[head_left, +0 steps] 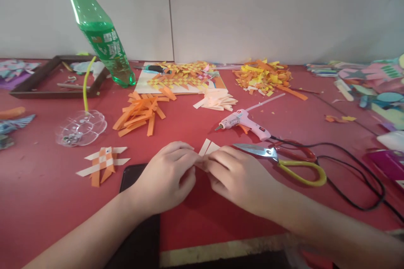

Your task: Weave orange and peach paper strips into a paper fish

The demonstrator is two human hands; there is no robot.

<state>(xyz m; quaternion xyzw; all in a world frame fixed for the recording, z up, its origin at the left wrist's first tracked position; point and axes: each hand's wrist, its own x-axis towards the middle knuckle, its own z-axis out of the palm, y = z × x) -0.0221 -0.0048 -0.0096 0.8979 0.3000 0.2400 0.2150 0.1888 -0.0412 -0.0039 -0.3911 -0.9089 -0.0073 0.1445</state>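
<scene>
My left hand (168,174) and my right hand (238,176) meet at the middle of the red table, fingertips pinched together. Between them they grip cream paper strips (208,147), whose ends stick up past the fingers; the lower part is mostly hidden. Just right of my right hand lie scissors (257,150) with one red and one yellow handle. To the left rests a woven orange-and-cream paper fish (103,162) with a small eye. Beyond my hands are a pile of orange paper strips (142,111) and a bundle of cream strips (217,99).
A pink glue gun (244,122) trails a black cord (350,147). A green bottle (102,33) leans beside a dark frame (22,88) and a clear flower-shaped dish (91,128). Paper scraps (261,76) lie at the back. A black phone-like object (134,174) is under my left arm.
</scene>
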